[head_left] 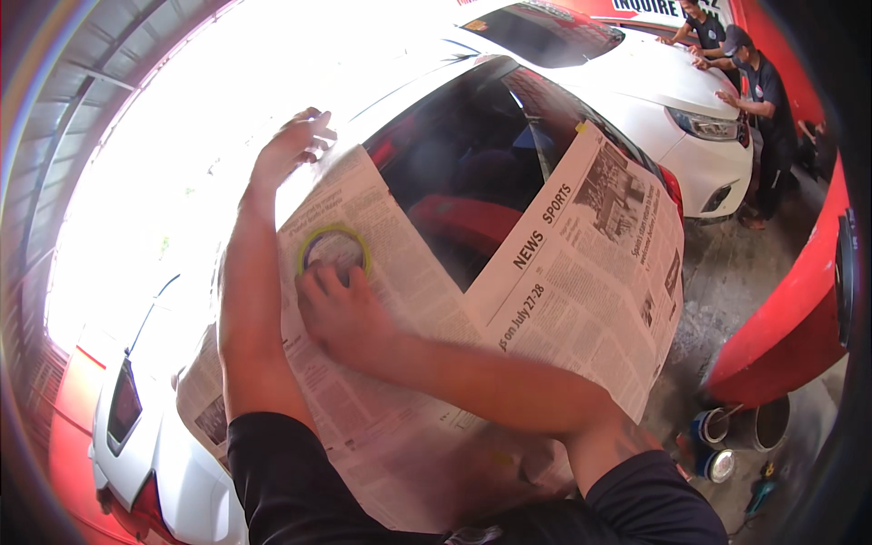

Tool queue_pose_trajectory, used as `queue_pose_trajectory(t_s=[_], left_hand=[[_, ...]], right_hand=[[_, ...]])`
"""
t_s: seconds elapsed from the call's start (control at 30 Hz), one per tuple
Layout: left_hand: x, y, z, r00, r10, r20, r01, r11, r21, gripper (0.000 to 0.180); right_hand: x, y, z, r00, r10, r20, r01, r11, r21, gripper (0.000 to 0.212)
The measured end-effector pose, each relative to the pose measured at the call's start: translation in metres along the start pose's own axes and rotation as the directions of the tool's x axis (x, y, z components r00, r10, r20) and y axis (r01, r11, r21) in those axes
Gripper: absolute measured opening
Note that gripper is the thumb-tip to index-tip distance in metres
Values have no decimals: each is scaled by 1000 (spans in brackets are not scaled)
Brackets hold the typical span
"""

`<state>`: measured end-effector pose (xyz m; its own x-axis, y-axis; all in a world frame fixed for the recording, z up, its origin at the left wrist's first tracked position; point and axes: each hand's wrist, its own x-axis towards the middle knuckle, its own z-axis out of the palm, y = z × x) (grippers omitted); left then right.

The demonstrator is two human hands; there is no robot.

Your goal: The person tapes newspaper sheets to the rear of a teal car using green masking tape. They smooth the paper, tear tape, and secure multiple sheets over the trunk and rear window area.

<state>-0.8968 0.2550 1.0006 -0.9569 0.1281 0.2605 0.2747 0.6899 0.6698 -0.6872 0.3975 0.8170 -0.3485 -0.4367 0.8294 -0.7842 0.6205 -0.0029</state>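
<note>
Sheets of newspaper (409, 363) lie over the back of a white car, around its dark rear window (454, 182). My right hand (343, 304) is closed on the lower rim of a yellow-green roll of masking tape (366, 242), over the left part of the paper. Farther up and left, my left hand (292, 150) is by the car's roof edge, near the paper's upper corner. Its fingers are bent but apart, and nothing shows between them against the glare. A small yellow piece of tape (582, 128) sits at the right sheet's top corner.
Another white car (636, 86) stands ahead on the right, with two people (758, 82) leaning over its hood. A silver-white car (173, 454) is at lower left. Cans (713, 427) and a green power tool (761, 490) are on the floor by a red curved structure (781, 318).
</note>
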Motion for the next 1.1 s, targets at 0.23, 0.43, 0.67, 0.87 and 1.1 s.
queue_pose_trajectory(t_s=[0.23,0.43,0.67,0.87,1.1], left_hand=[[10,41,2,996,-90,24,81,964,255,58],[16,39,10,979,-100,178,63,978,200,39],[13,35,7,978,-136,161,108,979,174,46],[14,28,13,993,-96,66,81,977,196,43],[28,24,11,987,-97,131,46,935,350,31]], right_hand=[[-1,3,-1,1000,-1,21,1,1000,0,46],[-1,4,3,1000,2,-7,-3,1000,-21,44],[-3,5,5,997,-34,-67,38,997,67,47],[-6,6,6,995,-24,-94,26,999,26,48],[-5,5,9,997,5,-83,2,996,90,52]])
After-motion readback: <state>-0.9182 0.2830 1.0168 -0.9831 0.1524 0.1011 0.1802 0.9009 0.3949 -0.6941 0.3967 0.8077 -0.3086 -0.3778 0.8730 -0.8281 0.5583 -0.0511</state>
